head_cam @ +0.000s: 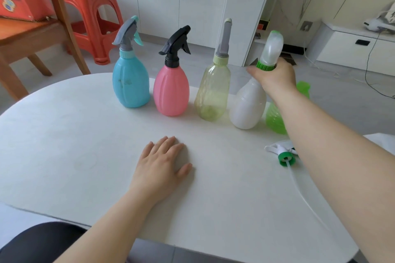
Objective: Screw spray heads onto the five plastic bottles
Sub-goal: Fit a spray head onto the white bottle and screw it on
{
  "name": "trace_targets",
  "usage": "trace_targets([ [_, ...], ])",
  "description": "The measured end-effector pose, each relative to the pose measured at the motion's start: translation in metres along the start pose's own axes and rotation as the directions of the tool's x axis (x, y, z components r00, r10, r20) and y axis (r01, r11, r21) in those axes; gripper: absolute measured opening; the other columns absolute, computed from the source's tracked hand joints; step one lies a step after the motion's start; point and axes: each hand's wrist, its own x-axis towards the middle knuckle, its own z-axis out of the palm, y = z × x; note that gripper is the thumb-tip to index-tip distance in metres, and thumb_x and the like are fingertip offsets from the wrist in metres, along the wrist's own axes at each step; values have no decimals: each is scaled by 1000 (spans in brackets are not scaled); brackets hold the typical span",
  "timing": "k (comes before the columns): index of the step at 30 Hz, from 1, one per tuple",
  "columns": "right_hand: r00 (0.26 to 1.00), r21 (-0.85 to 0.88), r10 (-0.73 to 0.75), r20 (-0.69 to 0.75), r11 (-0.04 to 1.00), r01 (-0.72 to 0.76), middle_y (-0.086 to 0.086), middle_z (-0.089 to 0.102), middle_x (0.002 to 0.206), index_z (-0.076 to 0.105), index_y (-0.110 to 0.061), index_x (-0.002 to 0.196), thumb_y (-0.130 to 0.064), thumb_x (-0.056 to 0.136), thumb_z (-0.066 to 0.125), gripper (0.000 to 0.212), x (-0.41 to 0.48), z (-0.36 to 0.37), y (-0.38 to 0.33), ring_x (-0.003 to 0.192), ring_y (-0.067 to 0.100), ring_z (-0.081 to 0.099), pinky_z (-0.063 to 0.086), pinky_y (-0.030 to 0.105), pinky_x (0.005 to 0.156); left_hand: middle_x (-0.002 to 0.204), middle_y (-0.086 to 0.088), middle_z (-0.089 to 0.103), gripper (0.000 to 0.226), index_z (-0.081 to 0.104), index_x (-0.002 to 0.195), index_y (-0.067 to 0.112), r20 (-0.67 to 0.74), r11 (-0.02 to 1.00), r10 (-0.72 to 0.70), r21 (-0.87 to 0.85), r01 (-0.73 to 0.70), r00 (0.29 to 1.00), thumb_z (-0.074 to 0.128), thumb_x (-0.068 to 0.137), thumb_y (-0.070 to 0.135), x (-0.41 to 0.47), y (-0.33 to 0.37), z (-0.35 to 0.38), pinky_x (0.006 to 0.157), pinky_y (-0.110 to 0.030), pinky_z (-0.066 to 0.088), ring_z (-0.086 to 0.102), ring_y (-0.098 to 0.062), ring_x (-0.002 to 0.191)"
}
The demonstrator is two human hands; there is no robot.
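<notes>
The right hand (275, 77) seems to grasp the frosted green-collared spray head (272, 49) atop the white plastic bottle (248, 109); the left hand (162, 162) lies flat, relaxed.

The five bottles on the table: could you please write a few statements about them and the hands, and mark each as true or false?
1. The pink bottle carries a black spray head. True.
2. The left hand holds the pink bottle. False: the left hand lies flat on the table and holds nothing.
3. The right hand grips the green collar at the neck of the white bottle. True.
4. The green bottle has a head fitted. False: no head shows on it, and a loose spray head lies on the table beside the right forearm.
</notes>
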Motion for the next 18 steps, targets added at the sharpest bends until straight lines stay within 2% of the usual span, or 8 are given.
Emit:
trace_targets([
  [7,999,-7,28,38,1000,-28,4,54,103,49,-8,112,-30,71,70,51,-1,0,4,96,22,53,39,31,79,151,8,22,57,29,135,29,17,1000,-7,0,7,1000,38,85,55,0,0,-1,110,-26,-3,11,-9,140],
  [10,998,-2,50,45,999,-50,6,54,114,44,-9,119,-34,71,69,60,-4,-6,5,102,21,51,37,29,79,151,8,23,57,29,135,29,19,1000,-9,-2,9,1000,38,85,54,0,0,-1,111,-27,-1,11,-9,140],
  [13,997,-9,69,25,998,-68,4,50,111,37,-11,127,-41,74,65,68,-13,-15,7,97,18,47,34,29,80,151,7,24,57,30,135,28,23,1000,-9,-6,10,1000,38,85,54,0,0,-1,112,-29,0,12,-9,140],
  [16,998,-14,66,4,998,-66,5,48,123,34,-12,129,-45,78,59,66,-29,-28,13,96,16,44,33,28,80,150,7,25,56,31,134,28,25,1000,-10,-8,10,1000,39,85,53,0,1,-2,113,-30,2,13,-10,140],
  [18,999,-70,49,-20,996,-50,7,49,125,38,-12,125,-43,80,57,59,-42,-41,20,96,15,43,32,27,80,150,6,25,55,31,134,27,31,1000,-12,-11,12,999,39,86,52,-1,2,-3,113,-30,2,13,-10,140],
])
